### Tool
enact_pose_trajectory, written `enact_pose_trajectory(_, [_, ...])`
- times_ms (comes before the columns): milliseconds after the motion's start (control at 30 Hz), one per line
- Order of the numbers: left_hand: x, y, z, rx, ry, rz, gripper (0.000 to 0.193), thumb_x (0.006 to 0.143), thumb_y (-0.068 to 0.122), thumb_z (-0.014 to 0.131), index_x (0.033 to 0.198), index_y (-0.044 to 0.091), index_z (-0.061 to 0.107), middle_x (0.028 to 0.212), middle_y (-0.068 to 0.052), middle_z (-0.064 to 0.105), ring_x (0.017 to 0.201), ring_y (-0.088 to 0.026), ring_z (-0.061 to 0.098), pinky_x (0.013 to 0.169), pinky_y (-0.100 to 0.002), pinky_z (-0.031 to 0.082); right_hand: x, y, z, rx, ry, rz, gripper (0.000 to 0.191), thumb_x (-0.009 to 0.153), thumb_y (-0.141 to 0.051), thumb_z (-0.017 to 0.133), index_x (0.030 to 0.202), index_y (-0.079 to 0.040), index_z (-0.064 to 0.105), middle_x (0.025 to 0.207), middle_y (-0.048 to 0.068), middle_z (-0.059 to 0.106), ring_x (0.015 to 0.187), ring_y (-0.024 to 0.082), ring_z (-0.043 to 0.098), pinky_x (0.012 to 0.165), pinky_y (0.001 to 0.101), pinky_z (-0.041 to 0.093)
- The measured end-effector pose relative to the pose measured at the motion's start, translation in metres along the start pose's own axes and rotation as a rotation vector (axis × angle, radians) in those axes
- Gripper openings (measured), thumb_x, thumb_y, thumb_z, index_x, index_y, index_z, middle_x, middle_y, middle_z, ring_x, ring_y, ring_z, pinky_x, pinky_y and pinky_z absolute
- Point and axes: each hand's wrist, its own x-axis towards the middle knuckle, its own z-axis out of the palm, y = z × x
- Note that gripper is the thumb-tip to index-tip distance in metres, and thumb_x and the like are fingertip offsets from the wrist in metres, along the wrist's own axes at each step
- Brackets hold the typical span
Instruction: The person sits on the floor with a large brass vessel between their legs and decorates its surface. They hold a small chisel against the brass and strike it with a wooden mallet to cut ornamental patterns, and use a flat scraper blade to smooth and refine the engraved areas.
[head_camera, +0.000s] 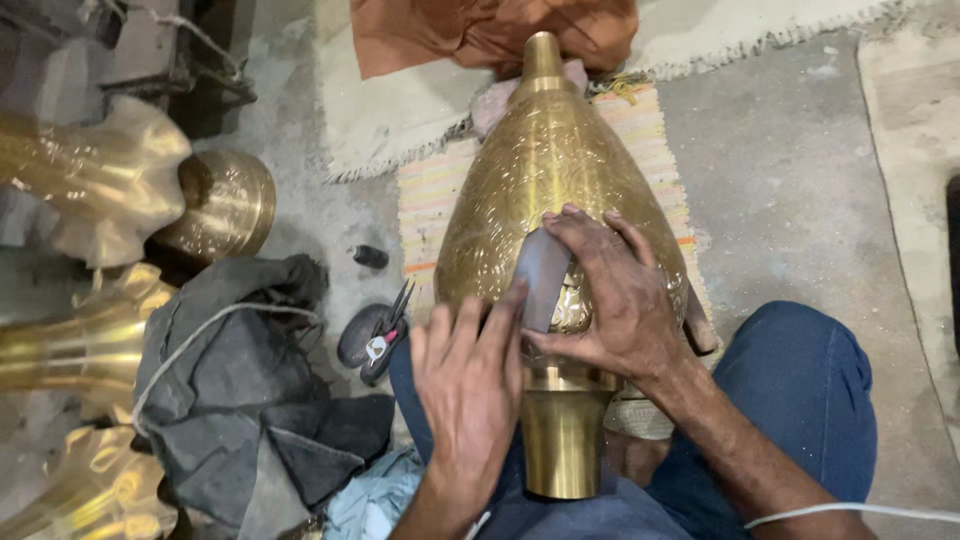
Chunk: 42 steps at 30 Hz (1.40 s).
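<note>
A large engraved brass vase lies on its side across my lap, its narrow neck pointing away and its plain base toward me. A small grey sheet, likely sandpaper, is pressed against the vase's belly. My right hand pinches the sheet's right edge against the brass. My left hand lies flat on the vase with its fingertips on the sheet's lower left corner.
A striped mat lies under the vase on the concrete floor. Dark pliers rest beside my left knee. Grey rags and other brass pieces are piled at left. An orange cloth lies beyond the vase's neck.
</note>
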Motion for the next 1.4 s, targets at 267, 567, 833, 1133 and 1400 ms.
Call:
enact_pose_trajectory(267, [0.005, 0.004, -0.003, -0.005, 0.01, 0.021, 0.038, 0.09, 0.009, 0.071, 0.128, 0.012, 0.071, 0.108, -0.011, 0.066, 0.1, -0.03, 0.058, 0.087, -0.045, 0.043, -0.006, 0.005, 0.004, -0.024, -0.01, -0.001, 0.11, 0.064, -0.052, 0.093, 0.151, -0.009, 0.042, 0.152, 0.012, 0.056, 0.148, 0.03, 0.047, 0.126, 0.0533, 0.029])
enact_pose_trajectory(567, [0.01, 0.008, -0.008, 0.018, 0.03, 0.045, 0.036, 0.089, 0.009, 0.071, 0.125, 0.009, 0.07, 0.114, -0.012, 0.067, 0.105, -0.031, 0.057, 0.093, -0.046, 0.043, -0.003, 0.002, 0.003, -0.023, -0.016, -0.011, 0.111, 0.064, -0.057, 0.091, 0.151, -0.009, 0.041, 0.151, 0.013, 0.056, 0.146, 0.031, 0.047, 0.125, 0.0543, 0.028])
enact_pose_trajectory(833, [0.002, 0.004, -0.002, 0.015, 0.01, 0.012, 0.035, 0.09, 0.011, 0.071, 0.124, 0.012, 0.072, 0.107, -0.011, 0.066, 0.101, -0.032, 0.057, 0.088, -0.047, 0.042, -0.005, 0.002, 0.001, -0.022, -0.027, -0.003, 0.111, 0.062, -0.051, 0.092, 0.151, -0.007, 0.042, 0.151, 0.015, 0.055, 0.146, 0.031, 0.048, 0.124, 0.0541, 0.029])
enact_pose_trajectory(1133, [-0.002, 0.004, -0.001, 0.033, 0.006, -0.002, 0.04, 0.087, 0.012, 0.071, 0.127, 0.013, 0.073, 0.108, -0.012, 0.067, 0.101, -0.033, 0.057, 0.087, -0.047, 0.042, -0.002, 0.002, 0.001, -0.034, -0.028, 0.007, 0.107, 0.065, -0.048, 0.094, 0.15, -0.008, 0.042, 0.151, 0.013, 0.056, 0.147, 0.031, 0.048, 0.125, 0.0527, 0.03])
enact_pose_trajectory(1400, [-0.002, 0.006, -0.006, 0.023, -0.07, -0.056, 0.04, 0.088, 0.014, 0.073, 0.127, 0.014, 0.072, 0.099, -0.011, 0.066, 0.095, -0.031, 0.057, 0.083, -0.046, 0.041, -0.005, 0.005, 0.005, -0.017, 0.013, -0.017, 0.107, 0.069, -0.05, 0.094, 0.152, -0.011, 0.041, 0.152, 0.012, 0.056, 0.149, 0.029, 0.048, 0.127, 0.0531, 0.03])
